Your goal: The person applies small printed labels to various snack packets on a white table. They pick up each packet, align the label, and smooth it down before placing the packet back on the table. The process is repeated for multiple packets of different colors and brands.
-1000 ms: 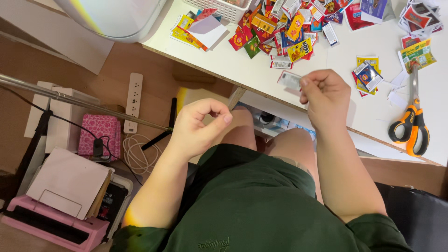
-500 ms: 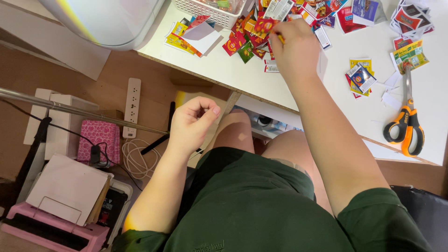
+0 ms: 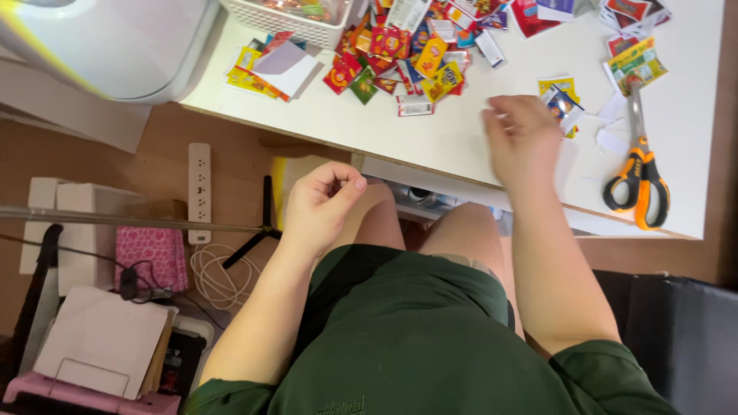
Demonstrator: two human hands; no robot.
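Right hand (image 3: 524,138) fingers blurred over sachets (image 3: 560,104); left hand (image 3: 323,201) curled, empty.

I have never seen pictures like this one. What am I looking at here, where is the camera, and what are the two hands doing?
There is no machine here. A person wears a camera on the head, so the single view looks straight down at the person's own lap and hands. The left hand is curled loosely above the knees, away from the table; whether it holds anything cannot be told. The right hand is blurred above the white table, close to a few small packets, and seems to hold nothing. On the table lie a pile of colourful packets, a white basket and orange-handled scissors. On the floor at the left lies a white power strip.
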